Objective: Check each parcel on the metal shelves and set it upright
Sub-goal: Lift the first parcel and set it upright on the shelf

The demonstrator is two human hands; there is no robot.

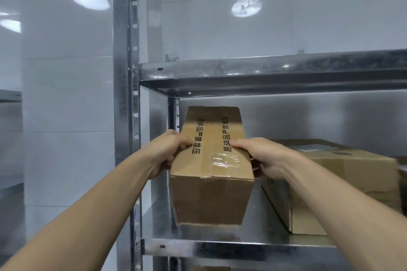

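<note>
A brown cardboard parcel (211, 196) with black printed characters and clear tape on its top stands at the left end of a metal shelf (220, 247). My left hand (167, 152) grips its upper left edge, thumb on top. On the upper right edge, my right hand (262, 158) holds it the same way. The parcel's top face tilts toward me and its near bottom edge sits just above the shelf front.
Two flatter cardboard boxes (356, 174) are stacked to the right on the same shelf, close to the parcel. A shelf board (264, 72) runs overhead. The upright post (125, 94) stands at the left, with white tiled wall behind.
</note>
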